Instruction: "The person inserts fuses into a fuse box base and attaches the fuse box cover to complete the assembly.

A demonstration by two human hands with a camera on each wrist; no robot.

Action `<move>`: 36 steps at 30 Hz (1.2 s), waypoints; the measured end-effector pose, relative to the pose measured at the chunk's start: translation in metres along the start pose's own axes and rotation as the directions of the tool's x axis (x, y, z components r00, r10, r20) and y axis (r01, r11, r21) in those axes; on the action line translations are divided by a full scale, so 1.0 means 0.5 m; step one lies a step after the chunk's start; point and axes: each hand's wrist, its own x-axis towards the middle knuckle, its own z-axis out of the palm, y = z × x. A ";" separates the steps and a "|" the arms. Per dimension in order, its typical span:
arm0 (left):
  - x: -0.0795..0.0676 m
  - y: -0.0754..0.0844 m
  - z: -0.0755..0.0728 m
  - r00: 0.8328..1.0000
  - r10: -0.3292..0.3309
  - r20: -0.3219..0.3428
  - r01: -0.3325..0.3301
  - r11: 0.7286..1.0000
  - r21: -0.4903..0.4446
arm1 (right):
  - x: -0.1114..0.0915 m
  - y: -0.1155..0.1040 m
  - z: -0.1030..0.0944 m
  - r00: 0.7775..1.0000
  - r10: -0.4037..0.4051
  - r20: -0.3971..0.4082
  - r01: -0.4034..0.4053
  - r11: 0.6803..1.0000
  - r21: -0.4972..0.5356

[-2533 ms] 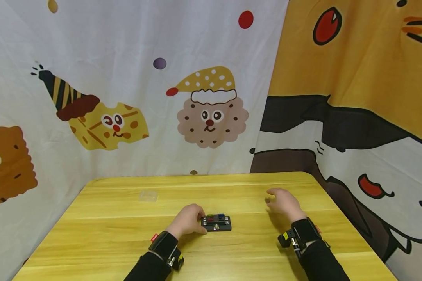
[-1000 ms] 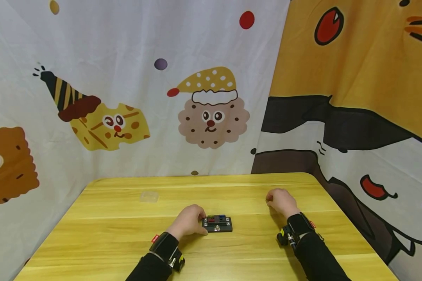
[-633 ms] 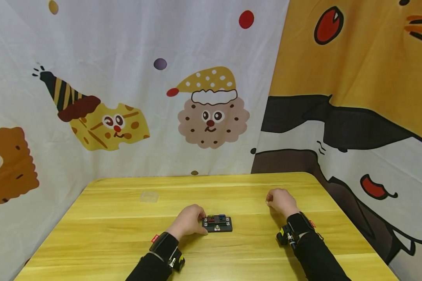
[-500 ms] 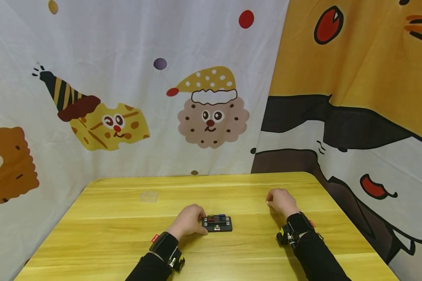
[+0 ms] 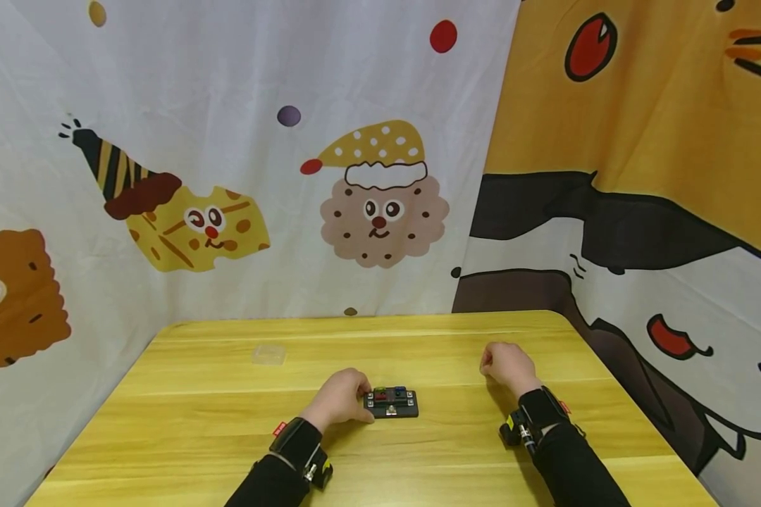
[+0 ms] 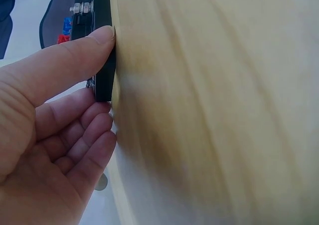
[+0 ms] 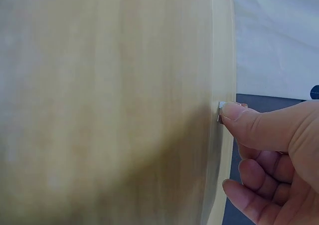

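Note:
My left hand [image 5: 336,398] grips the left end of a black fuse block [image 5: 406,411] on the wooden table. The block has metal screw terminals and red, blue and yellow-green blade fuses along its top. In the left wrist view, the thumb lies along the edge of the fuse block [image 6: 103,83], with the fingers at its end. Farther right, my right hand [image 5: 509,366] is low over the table. Its thumb and forefinger pinch a small blade fuse [image 7: 221,105] with silver prongs, mostly hidden by the thumb; the other fingers are curled.
A small clear plastic box [image 5: 269,354] sits at the back left of the wooden table [image 5: 165,422]. A cartoon-printed cloth [image 5: 228,141] hangs behind the table and along its right side. Each wrist wears a black strap with a camera.
My right hand's fingers, spread around a small dark thing 2.5 s ago, have drawn together into a pinch. The left hand and the fuse block have stayed in place.

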 end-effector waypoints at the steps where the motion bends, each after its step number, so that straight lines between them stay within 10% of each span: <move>1: 0.000 0.000 0.000 1.000 0.000 -0.001 0.000 1.000 -0.001 | -0.002 -0.001 0.000 1.000 -0.001 -0.002 0.001 1.000 0.001; 36: -0.001 0.007 -0.005 1.000 0.018 -0.003 -0.018 1.000 0.002 | -0.038 -0.093 -0.017 0.982 -0.145 -0.120 0.151 0.987 0.048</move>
